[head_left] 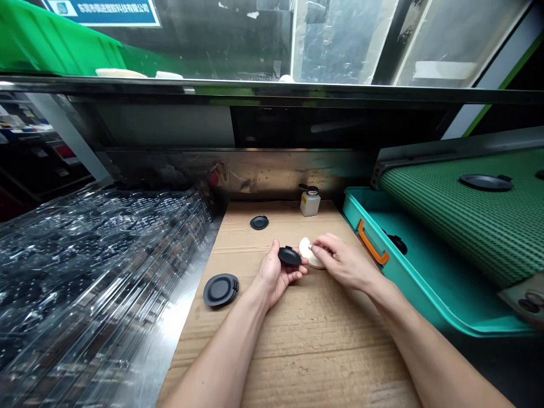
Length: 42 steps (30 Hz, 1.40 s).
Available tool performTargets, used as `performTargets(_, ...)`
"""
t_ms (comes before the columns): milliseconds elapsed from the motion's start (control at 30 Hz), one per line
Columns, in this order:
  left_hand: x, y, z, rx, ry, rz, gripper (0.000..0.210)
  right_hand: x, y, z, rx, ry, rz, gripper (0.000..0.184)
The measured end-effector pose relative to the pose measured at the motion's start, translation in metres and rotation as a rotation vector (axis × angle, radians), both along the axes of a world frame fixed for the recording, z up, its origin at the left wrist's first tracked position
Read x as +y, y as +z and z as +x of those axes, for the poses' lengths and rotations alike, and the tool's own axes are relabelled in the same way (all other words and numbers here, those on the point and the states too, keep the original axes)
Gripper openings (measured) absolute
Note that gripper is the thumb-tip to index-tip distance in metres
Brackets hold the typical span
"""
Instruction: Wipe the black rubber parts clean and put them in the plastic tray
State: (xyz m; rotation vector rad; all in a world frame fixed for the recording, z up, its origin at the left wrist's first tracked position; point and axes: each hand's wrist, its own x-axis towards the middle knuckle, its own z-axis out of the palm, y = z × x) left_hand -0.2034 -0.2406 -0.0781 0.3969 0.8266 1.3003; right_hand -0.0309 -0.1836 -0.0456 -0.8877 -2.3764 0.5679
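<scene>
My left hand (276, 275) grips a black round plastic lid (289, 256) with a small tab, tilted a little above the cardboard (314, 340). Just right of it, my right hand (338, 258) has its fingers closed at a white round pad (305, 248). The fingers cover part of the pad, and its lower edge is at or near the cardboard. Beyond the hands lies a single black lid (259, 222). A small stack of black lids (220, 290) sits to the left of my left forearm.
A small bottle (310, 203) with a dark top stands at the back. To the right are a teal bin (425, 300) with an orange handle and a green conveyor belt (459, 209) carrying a black lid (487, 182). Clear plastic trays (106, 255) are piled left.
</scene>
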Motion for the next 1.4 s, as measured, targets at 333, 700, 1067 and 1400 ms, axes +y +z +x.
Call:
performTargets(333,-0.001,-0.011,0.021,0.573,0.013,0.104,0.07,-0.01,-0.02,-0.019,0.026,-0.002,0.085,0.018)
performTargets(700,-0.004,-0.011,0.022,0.774,-0.025,0.133,0.073,-0.012,-0.019,-0.016,-0.125,-0.062,0.137,0.022)
performTargets(1067,-0.014,0.001,0.029,0.922,-0.016,0.201,0.063,-0.022,-0.012,-0.017,-0.258,-0.168,0.223,0.023)
performTargets(1400,-0.012,0.002,0.03,0.935,-0.011,0.202,0.062,-0.021,-0.011,-0.018,-0.283,-0.149,0.284,0.022)
